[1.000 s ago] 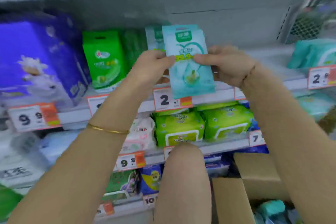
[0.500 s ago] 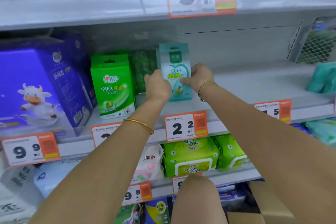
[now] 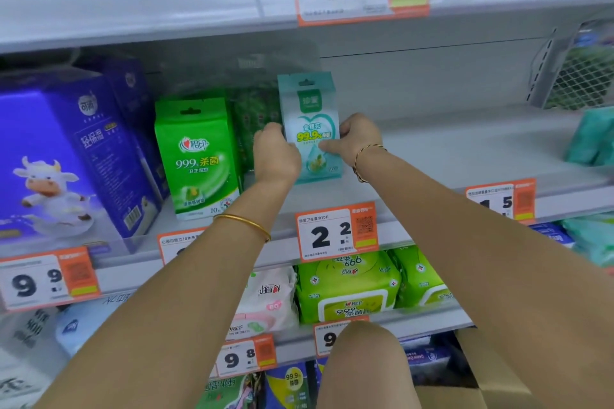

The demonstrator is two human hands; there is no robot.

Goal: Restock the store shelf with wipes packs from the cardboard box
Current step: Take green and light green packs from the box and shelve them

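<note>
Both arms have pushed deeper over the shelf (image 3: 432, 156) since a second ago, carrying the teal wipes pack (image 3: 310, 129) from mid-air to stand upright on the shelf board, just right of the dark green packs (image 3: 255, 123). Left hand (image 3: 275, 156) and right hand (image 3: 357, 139) clasp its two sides, fingers (image 3: 327, 145) closed narrow against the pack. Thin and tall, it could, I judge, topple forward once released if not leaned against a neighbour.
</note>
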